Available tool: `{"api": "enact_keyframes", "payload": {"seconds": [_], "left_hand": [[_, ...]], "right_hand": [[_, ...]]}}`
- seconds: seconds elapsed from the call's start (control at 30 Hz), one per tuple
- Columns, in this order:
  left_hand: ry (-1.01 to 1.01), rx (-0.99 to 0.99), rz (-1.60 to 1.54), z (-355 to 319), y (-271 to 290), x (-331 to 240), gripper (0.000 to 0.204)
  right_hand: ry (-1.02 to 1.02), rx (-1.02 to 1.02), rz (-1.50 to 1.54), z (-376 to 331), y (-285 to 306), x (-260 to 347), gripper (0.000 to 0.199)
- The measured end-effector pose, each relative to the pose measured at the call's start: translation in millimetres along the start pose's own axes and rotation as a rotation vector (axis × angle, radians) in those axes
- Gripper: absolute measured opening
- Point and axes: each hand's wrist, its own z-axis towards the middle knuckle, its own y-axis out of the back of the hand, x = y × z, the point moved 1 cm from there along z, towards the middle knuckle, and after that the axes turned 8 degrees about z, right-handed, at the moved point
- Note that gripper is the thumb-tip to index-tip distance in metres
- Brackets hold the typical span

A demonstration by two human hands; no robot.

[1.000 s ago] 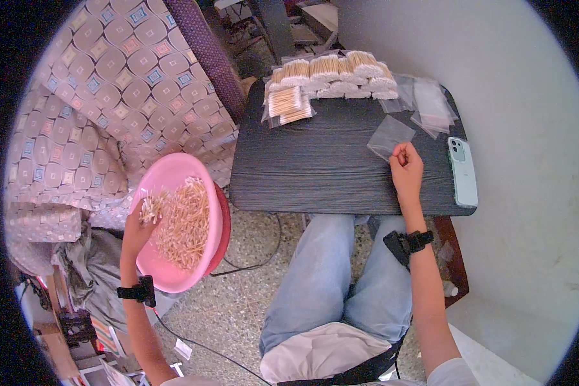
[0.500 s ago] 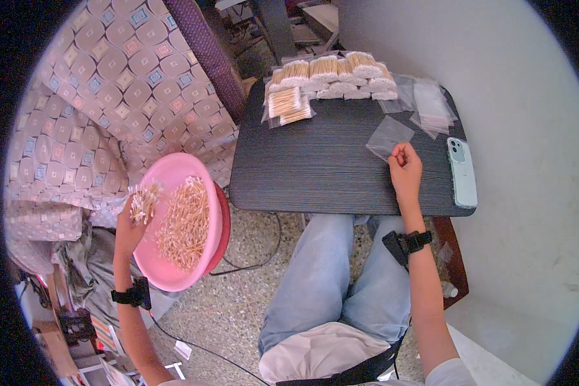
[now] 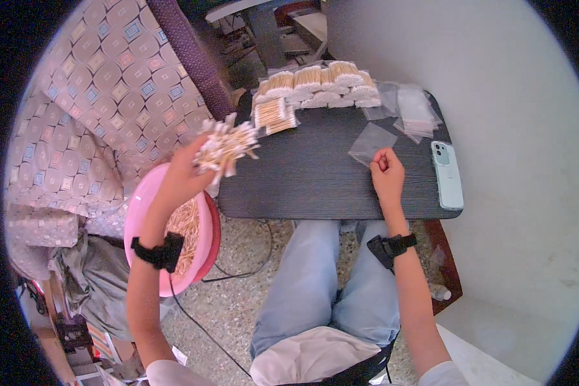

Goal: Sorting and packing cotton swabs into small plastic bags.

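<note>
white cotton swabs (image 3: pixel 228 147) fanning from the left hand (image 3: pixel 185 177)

the left hand is gripping the bunch above the bench's (image 3: pixel 289 190) left edge, sticks splaying several ways. the right hand (image 3: pixel 388 175) is pinching a clear bag (image 3: pixel 371 141) slanting diagonally. a pink basin (image 3: pixel 134 238) is holding loose swabs (image 3: pixel 185 225).
</note>
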Motion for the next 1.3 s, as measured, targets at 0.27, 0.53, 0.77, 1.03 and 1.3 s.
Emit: {"api": "enact_keyframes", "payload": {"seconds": [0.27, 0.53, 0.77, 1.03, 1.3], "left_hand": [[-0.058, 0.120, -0.077, 89.3, -90.5, -65.5, 0.059], [-0.140, 0.134, 0.049, 113.1, -144.2, -70.2, 0.068], [-0.226, -0.122, 0.371, 95.8, -150.4, -70.6, 0.068], [-0.096, 0.013, 0.359, 52.7, -175.1, -53.3, 0.074], [-0.122, -0.267, 0.236, 65.4, -191.7, -52.5, 0.064]], "right_hand": [[-0.018, -0.026, 0.020, 0.7, 2.5, 1.6, 0.011], [-0.041, -0.056, 0.019, -0.4, -0.6, 1.1, 0.012], [-0.041, -0.055, -0.056, 1.5, 6.0, 1.6, 0.012], [-0.032, -0.047, -0.096, 1.9, 2.5, 5.4, 0.010], [-0.006, -0.171, 0.051, 0.4, 1.3, 0.2, 0.013]]}}
